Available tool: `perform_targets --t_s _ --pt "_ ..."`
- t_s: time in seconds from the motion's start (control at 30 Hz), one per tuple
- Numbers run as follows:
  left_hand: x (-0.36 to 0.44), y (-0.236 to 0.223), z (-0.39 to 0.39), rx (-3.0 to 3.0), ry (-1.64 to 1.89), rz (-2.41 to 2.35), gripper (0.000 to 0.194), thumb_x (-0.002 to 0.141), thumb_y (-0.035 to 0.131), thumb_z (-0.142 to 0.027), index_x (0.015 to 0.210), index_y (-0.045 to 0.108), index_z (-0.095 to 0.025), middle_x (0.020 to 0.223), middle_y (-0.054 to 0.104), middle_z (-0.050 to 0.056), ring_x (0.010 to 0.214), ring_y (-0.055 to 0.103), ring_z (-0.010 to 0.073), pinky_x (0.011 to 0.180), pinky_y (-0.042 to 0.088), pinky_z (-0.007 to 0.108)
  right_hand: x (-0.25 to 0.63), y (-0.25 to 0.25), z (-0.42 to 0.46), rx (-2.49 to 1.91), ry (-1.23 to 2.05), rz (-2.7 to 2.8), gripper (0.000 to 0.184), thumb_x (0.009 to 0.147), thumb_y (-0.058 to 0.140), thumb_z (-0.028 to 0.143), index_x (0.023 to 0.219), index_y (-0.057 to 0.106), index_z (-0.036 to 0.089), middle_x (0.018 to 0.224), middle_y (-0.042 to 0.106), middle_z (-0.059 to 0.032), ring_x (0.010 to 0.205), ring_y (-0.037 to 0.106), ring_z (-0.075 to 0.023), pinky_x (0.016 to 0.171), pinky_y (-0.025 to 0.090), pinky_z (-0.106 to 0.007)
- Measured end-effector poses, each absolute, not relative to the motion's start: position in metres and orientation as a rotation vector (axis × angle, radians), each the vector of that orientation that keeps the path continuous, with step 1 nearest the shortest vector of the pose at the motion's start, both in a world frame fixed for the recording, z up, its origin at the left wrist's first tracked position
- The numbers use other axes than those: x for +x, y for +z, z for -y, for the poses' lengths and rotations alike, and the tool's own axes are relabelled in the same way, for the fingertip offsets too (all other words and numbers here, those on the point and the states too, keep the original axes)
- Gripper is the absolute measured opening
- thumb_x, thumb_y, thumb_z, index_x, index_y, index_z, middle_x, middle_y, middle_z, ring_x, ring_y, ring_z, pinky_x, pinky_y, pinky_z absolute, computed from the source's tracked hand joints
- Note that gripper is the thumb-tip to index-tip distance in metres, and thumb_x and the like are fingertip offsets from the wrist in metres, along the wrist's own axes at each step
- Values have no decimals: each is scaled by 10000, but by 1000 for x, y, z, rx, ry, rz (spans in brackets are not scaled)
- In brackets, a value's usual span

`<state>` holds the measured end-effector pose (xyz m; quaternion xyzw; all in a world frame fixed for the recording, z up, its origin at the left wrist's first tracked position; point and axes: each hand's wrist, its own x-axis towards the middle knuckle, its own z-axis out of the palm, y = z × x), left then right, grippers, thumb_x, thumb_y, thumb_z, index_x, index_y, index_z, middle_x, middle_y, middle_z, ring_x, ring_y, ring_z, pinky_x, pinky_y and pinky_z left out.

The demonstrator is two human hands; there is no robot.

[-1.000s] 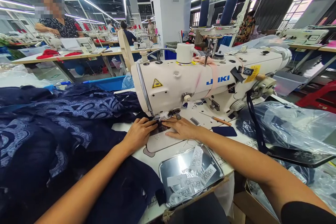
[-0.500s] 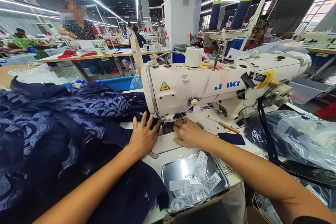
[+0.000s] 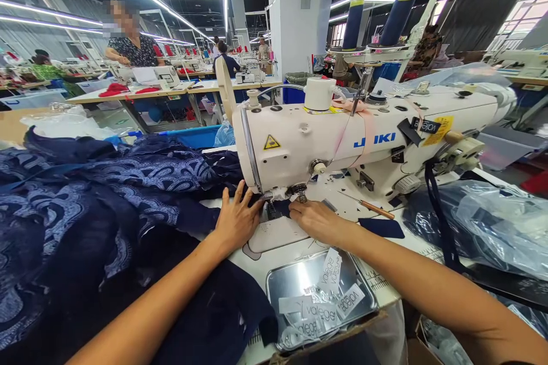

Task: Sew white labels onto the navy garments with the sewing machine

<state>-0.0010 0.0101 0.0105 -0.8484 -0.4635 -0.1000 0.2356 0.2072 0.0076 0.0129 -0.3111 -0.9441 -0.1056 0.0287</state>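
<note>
A white JUKI sewing machine stands before me, its presser foot down by the bed. Left of the foot my left hand lies with fingers spread, on navy fabric at the needle area. On the other side my right hand has its fingertips closed on the edge of a small navy fabric piece; the thumb is partly hidden. A big heap of navy fabric with pale scalloped lace patterns spreads from the machine to the left.
A metal tray of printed labels sits in front of the bed. To the right lie a wooden-handled awl, a navy fabric patch and plastic-wrapped goods. Thread cones rise behind. A person stands at another table.
My right hand's fingers have drawn together, and more of the small navy piece shows beside the presser foot. My left hand stays spread by the foot. The whole view has shifted slightly.
</note>
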Motion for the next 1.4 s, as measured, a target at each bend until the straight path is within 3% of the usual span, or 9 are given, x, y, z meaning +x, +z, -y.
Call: perform_targets --t_s 0.23,0.8,1.4 --pt "-2 9 -14 -2345 -272 1290 276 784 446 -214 1005 612 -215 975 596 129 1078 431 347 857 296 607 199 5 -6 -890 -377 2907 156 806 420 35 823 561 100 826 558 -108 801 518 -200 671 464 -305" --pt "-1 6 -18 -2349 -185 1391 283 812 406 -248 1007 611 -235 1092 564 121 1129 383 348 892 252 602 189 10 2 -988 -378 2919 194 782 408 2 848 568 90 859 565 -111 843 506 -210 646 452 -288" --pt "1 5 -27 -2369 -213 1452 286 816 379 -246 991 603 -213 1080 569 131 1120 392 336 895 245 592 172 4 3 -1078 -438 2873 192 810 408 30 830 590 86 869 582 -119 858 513 -214 708 444 -302"
